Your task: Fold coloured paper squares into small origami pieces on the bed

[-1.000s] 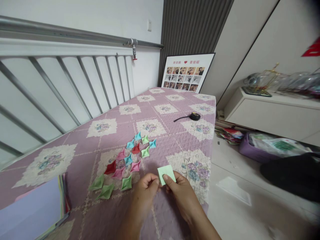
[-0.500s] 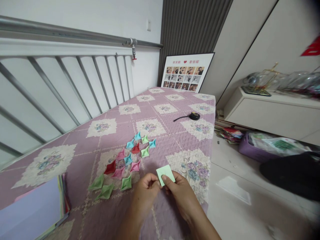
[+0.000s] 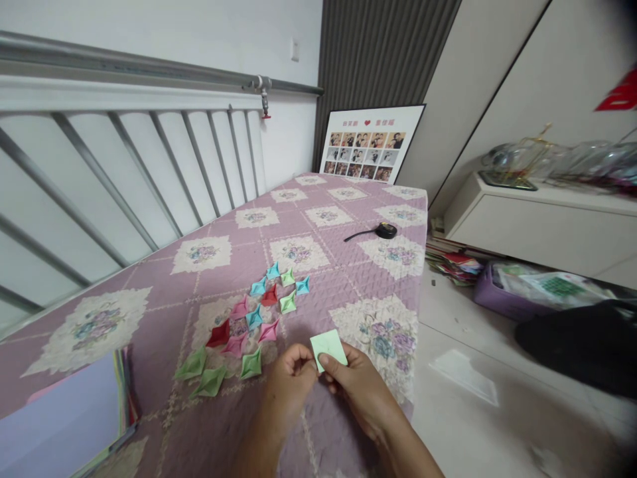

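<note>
A small folded square of light green paper is held over the quilt between both hands. My left hand pinches its lower left corner with curled fingers. My right hand grips its lower right side, thumb pressed on the front face. Just beyond the hands, several folded paper shapes in green, pink, red and blue lie spread on the purple quilted bed cover.
A stack of coloured paper sheets lies at the lower left. A black tape measure rests farther up the bed. A grey railing runs along the left. The bed's right edge drops to a floor with a purple basket and clutter.
Both hands and the green paper have shifted slightly to the left; the right thumb has slid up over the paper's face. Nothing else has moved.
</note>
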`<state>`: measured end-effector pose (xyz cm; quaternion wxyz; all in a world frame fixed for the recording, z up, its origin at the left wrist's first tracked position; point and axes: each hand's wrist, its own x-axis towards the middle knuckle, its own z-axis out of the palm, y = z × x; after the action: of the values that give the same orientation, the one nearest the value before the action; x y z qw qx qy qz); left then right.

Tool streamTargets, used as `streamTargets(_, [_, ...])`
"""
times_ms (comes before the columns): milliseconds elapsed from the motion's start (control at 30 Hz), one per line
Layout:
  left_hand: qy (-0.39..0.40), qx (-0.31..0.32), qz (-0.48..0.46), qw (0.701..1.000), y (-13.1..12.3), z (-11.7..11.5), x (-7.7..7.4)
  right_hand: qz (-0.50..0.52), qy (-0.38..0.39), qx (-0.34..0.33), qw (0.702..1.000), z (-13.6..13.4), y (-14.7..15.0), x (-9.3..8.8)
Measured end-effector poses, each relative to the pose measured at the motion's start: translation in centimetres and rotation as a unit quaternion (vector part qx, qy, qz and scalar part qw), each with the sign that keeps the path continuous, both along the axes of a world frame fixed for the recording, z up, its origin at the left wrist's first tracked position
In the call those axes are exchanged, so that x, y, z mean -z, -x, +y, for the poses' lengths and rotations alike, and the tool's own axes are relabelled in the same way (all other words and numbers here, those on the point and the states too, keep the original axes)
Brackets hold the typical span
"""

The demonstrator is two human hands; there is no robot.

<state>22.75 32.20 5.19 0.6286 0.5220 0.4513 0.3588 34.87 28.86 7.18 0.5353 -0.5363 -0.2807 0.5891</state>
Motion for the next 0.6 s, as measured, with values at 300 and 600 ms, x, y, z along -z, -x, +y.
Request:
streamTargets(300, [-0.013, 0.014, 0.007, 1.0, 0.03, 0.1, 0.61, -0.08, -0.028, 0.039, 0.996, -0.25, 0.34, -0.65])
streamTargets(600, [-0.012, 0.037, -0.009, 0.999, 0.46, -0.06, -0.09, -0.116, -0.024, 0.049, 0.992, -0.15, 0.2, -0.54])
